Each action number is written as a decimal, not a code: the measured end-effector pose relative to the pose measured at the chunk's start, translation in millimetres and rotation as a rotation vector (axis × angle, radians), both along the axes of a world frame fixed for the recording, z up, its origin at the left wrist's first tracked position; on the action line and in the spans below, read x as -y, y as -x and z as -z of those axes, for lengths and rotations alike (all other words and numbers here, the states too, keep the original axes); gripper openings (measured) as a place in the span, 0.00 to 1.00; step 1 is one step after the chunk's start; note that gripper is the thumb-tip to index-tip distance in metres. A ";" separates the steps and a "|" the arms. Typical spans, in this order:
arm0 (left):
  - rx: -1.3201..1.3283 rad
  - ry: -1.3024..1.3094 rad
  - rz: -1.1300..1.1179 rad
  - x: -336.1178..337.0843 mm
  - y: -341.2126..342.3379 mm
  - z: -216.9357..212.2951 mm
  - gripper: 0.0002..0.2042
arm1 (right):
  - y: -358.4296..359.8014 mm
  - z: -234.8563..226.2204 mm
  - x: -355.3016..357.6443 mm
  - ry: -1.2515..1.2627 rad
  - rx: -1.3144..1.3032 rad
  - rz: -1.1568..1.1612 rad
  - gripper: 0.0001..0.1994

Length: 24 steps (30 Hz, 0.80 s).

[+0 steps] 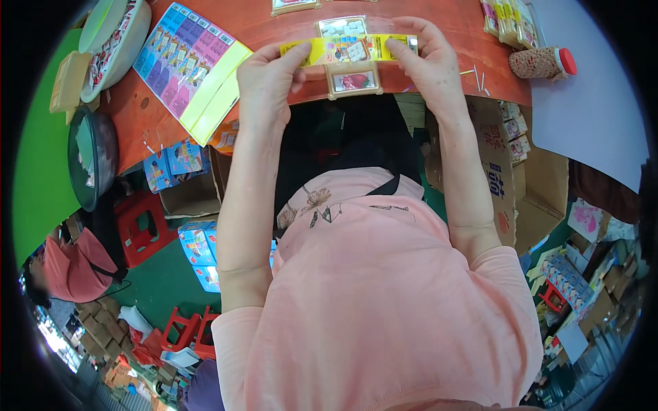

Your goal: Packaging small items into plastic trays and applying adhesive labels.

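A yellow printed paper strip [319, 51] is stretched level between my two hands. My left hand [266, 85] pinches its left end between thumb and fingers, and my right hand [436, 65] pinches the right end the same way. Behind the strip, on the red table, is a small tan-framed plastic case. Its near part [354, 83] shows a red picture under a clear face; the far part [343, 27] shows white pieces. The strip hides the middle, so I cannot tell whether these are one opened case or two. Whether the strip touches them is unclear.
A colourful sticker sheet [179, 65] with yellow margins lies to the left, near a white basin [127, 58]. At the right are a red-lidded jar [538, 64], stacked yellow-banded cases [508, 26] and white sticks [482, 79]. A cardboard box [538, 198] stands below the table edge.
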<state>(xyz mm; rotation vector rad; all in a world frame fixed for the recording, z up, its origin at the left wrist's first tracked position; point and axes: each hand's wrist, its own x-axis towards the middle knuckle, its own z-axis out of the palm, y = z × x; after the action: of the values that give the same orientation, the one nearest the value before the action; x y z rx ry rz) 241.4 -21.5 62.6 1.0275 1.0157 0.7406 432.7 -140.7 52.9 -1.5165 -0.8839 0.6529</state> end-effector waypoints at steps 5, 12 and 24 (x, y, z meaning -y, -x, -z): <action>-0.119 0.080 -0.035 7.1 -0.2 16.0 0.08 | 6.6 12.0 2.2 0.121 0.240 -0.011 0.16; -0.305 -0.173 0.021 2.3 -9.1 33.7 0.08 | 6.0 25.3 -2.9 0.226 0.400 0.037 0.13; -0.486 -0.833 -0.046 65.3 22.5 42.3 0.06 | 41.3 13.9 29.1 0.299 0.964 -0.163 0.13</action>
<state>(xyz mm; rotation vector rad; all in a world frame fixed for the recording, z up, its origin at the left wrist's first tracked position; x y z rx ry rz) 218.9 -86.7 20.3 1.9777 1.1619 1.0107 391.4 -169.8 39.0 -2.0769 -1.6973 0.1228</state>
